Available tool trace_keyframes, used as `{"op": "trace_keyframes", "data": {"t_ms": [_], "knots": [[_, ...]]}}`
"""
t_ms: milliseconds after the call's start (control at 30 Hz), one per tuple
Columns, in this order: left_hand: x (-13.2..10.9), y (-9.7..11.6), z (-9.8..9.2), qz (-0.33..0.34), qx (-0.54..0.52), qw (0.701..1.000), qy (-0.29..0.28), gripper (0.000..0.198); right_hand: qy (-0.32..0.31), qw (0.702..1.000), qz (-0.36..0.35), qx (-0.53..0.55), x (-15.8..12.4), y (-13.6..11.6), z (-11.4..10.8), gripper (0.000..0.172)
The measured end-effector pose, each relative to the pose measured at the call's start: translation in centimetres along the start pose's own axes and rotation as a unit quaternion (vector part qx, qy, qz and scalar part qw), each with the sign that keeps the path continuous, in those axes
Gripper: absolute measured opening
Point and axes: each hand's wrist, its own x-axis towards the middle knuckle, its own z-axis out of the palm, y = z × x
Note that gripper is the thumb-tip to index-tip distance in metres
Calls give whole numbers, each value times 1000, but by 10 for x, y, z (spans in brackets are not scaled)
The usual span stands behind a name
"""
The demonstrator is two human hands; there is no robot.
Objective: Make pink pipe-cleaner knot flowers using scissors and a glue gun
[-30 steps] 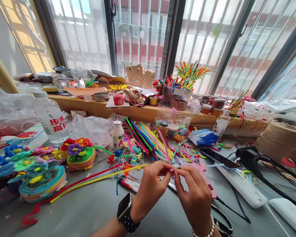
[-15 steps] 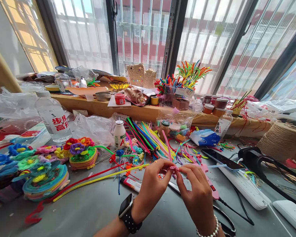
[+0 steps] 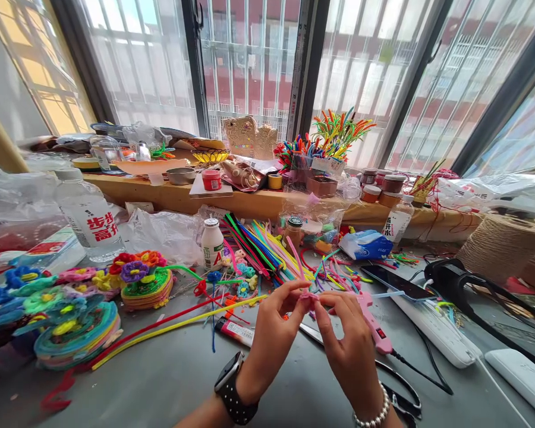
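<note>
Between my fingertips is a pink pipe cleaner (image 3: 310,296), curled into a small piece, with a straight end sticking up behind my fingers. My left hand (image 3: 276,333), with a watch at the wrist, pinches it from the left. From the right, my right hand (image 3: 348,339) pinches the same piece between thumb and fingers. A pink hot glue gun (image 3: 377,327) with a glue stick lies just beyond my right hand. Partly under my hands are scissors (image 3: 401,383). A white and red tube (image 3: 234,330) lies left of my left hand.
Finished pipe-cleaner flowers (image 3: 75,309) on round coiled bases stand at the left. Loose pipe cleaners (image 3: 267,244) spread across the middle back, near a white bottle (image 3: 212,244). A phone (image 3: 396,282), a power strip (image 3: 437,330) and a twine spool (image 3: 494,246) are on the right.
Both hands keep pinching the pink pipe cleaner, with small shifts of the fingers. The whole view has shifted slightly, so the background sits a little further left.
</note>
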Motion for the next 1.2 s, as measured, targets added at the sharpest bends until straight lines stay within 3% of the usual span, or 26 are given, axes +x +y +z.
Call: {"op": "trace_keyframes", "data": {"t_ms": [200,433,733,867,1033,1100,1200], "knots": [[2,5,1,-70,-109,991,-38,20,31,999,-1,-27,1,2,-2,7],[7,3,-4,-177,-316,931,-40,21,32,999,-3,-42,3,5,-4,10],[11,-1,-9,-221,-340,914,2,15,13,998,48,25,2,1,-6,11],[7,0,-5,-214,-312,926,-12,25,25,999,47,9,2,3,-4,15],[6,3,-1,-188,-275,943,9,32,30,999,16,7,3,7,-6,7],[6,2,-1,-204,-286,936,15,31,41,999,2,12,2,6,-6,5],[6,1,-2,-240,-331,913,-20,22,77,997,-6,20,1,2,-6,5]]}}
